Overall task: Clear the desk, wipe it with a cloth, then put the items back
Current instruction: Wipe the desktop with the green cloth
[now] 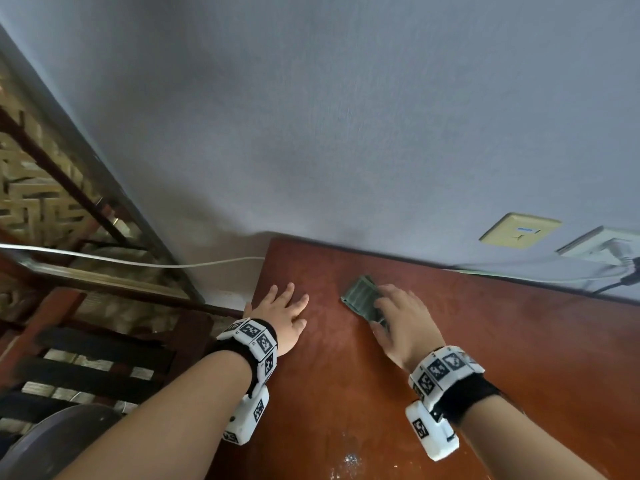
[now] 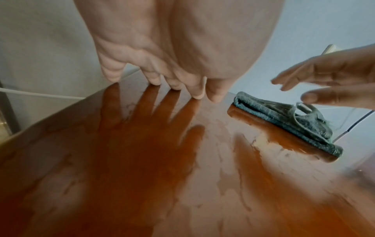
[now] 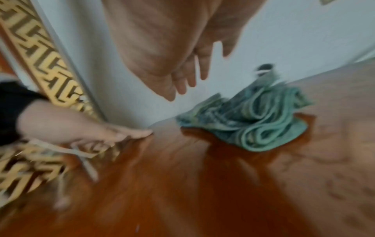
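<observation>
A folded grey-green cloth point(image 1: 360, 295) lies on the glossy red-brown desk point(image 1: 485, 341), near the back wall. My right hand point(image 1: 394, 313) hovers just over the cloth's near end with its fingers straight and spread. In the left wrist view a gap shows between the right hand point(image 2: 324, 83) and the cloth point(image 2: 284, 121). The blurred right wrist view has the cloth point(image 3: 253, 120) lying bunched below my right hand's fingers point(image 3: 182, 80). My left hand point(image 1: 284, 311) lies flat on the desk by its left edge, fingertips point(image 2: 174, 85) touching the wood.
The desk butts against a grey wall carrying a yellow wall plate point(image 1: 519, 230) and a socket point(image 1: 602, 245) with plugged cables. A white cable point(image 1: 138, 263) runs off the left edge. Dark wooden furniture and patterned panels point(image 1: 41, 202) stand left. White specks point(image 1: 349, 459) mark the desk's front.
</observation>
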Action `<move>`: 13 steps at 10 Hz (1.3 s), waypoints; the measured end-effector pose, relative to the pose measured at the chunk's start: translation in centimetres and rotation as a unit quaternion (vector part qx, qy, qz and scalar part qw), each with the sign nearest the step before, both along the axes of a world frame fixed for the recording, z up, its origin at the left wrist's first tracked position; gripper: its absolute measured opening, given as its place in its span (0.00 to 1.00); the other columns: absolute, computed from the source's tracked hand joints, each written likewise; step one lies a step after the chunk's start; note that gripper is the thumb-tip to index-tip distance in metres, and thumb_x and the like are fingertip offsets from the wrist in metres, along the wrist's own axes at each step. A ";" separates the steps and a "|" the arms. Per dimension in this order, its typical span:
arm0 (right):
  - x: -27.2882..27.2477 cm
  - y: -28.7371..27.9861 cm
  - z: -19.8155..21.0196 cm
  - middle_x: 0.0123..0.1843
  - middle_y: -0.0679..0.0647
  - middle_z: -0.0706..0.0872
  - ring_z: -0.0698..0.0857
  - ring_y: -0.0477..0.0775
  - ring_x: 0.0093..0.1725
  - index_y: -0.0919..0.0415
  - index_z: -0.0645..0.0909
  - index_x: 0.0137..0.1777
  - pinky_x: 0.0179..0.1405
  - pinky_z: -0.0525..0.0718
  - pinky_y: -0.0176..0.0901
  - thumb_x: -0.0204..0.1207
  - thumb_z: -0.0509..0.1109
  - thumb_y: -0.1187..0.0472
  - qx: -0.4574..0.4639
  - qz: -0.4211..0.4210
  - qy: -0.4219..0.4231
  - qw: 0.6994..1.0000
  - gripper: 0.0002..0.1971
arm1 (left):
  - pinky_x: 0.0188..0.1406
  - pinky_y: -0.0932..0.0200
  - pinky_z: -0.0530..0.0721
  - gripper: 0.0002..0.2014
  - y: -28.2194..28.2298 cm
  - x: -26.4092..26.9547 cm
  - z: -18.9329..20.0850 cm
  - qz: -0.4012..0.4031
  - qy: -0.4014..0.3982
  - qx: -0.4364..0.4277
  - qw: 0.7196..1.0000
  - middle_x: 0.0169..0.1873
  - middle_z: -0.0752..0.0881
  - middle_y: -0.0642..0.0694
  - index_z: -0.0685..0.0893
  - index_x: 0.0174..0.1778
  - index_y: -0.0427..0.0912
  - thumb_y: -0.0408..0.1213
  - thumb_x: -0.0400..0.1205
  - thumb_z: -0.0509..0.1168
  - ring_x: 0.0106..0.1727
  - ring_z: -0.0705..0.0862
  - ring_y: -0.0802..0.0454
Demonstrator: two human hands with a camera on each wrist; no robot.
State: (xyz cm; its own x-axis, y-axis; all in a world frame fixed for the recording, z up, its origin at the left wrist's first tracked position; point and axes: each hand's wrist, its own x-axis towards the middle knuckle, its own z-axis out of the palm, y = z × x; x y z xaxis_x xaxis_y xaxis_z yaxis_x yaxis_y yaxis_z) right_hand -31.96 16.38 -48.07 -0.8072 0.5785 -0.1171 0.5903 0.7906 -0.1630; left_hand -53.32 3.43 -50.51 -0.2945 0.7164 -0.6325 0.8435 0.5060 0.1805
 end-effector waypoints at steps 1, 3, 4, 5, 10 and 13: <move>-1.3 -1.5 -1.9 0.85 0.56 0.51 0.49 0.62 0.84 0.61 0.58 0.82 0.81 0.45 0.57 0.79 0.62 0.60 -0.020 0.057 -0.052 0.997 0.32 | 0.82 0.32 0.51 0.27 0.0 -0.1 0.1 -0.003 0.003 -0.002 1.000 0.87 0.39 0.55 0.44 0.85 0.65 0.53 0.90 0.43 0.87 0.39 0.48; -2.0 1.9 -4.4 0.86 0.52 0.39 0.38 0.59 0.84 0.59 0.43 0.85 0.81 0.40 0.49 0.87 0.50 0.59 -0.095 -0.104 -0.070 0.987 0.30 | 0.82 0.31 0.50 0.27 0.0 -0.1 0.0 -0.002 0.000 -0.003 1.000 0.87 0.39 0.56 0.44 0.85 0.65 0.53 0.90 0.43 0.87 0.38 0.48; -4.0 5.7 -4.4 0.86 0.51 0.41 0.40 0.59 0.84 0.56 0.45 0.85 0.81 0.44 0.55 0.85 0.55 0.55 -0.122 -0.184 -0.056 0.974 0.32 | 0.82 0.31 0.49 0.26 0.0 -0.4 -0.1 -0.007 0.002 -0.005 1.000 0.87 0.39 0.56 0.44 0.85 0.66 0.52 0.90 0.43 0.87 0.39 0.48; -5.4 7.0 -4.3 0.86 0.49 0.41 0.39 0.59 0.84 0.53 0.45 0.85 0.81 0.44 0.57 0.84 0.55 0.56 -0.134 -0.183 -0.067 0.971 0.32 | 0.82 0.30 0.49 0.26 0.1 -0.4 -0.3 -0.009 0.002 -0.005 1.000 0.87 0.39 0.56 0.43 0.85 0.66 0.50 0.90 0.43 0.87 0.38 0.48; 0.3 -1.7 0.8 0.82 0.37 0.59 0.55 0.43 0.82 0.43 0.63 0.80 0.79 0.50 0.38 0.72 0.61 0.82 -0.187 0.126 -0.185 0.957 0.42 | 0.80 0.25 0.47 0.26 -1.9 2.3 1.0 0.009 0.012 0.006 1.000 0.87 0.41 0.57 0.46 0.86 0.65 0.52 0.91 0.44 0.87 0.39 0.49; 0.6 3.0 -1.9 0.86 0.52 0.53 0.55 0.60 0.83 0.48 0.55 0.83 0.78 0.59 0.47 0.80 0.65 0.57 -0.204 -0.216 -0.081 0.951 0.34 | 0.79 0.23 0.43 0.27 -4.5 3.9 1.3 -0.030 0.009 0.001 1.000 0.86 0.36 0.57 0.41 0.85 0.67 0.55 0.90 0.44 0.86 0.34 0.48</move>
